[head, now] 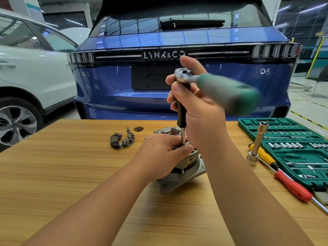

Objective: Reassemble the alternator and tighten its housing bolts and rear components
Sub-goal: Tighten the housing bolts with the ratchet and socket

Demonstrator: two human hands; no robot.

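Standing behind the wooden table [53, 174] at far left is a white car [26, 71], with a blue car [177, 41] beside it; left of centre on the table lie the loose rear parts [122, 140], well apart from the alternator [179, 167] at the middle; the left hand [159, 155] grips the alternator's top, fingers curled beside the extension bar [182, 125]; the right hand [197, 105] clasps that upright bar just under the ratchet [218, 87], whose green handle is blurred; further right lean a deep socket [257, 142] and screwdrivers [284, 176] against the green socket case [292, 150].
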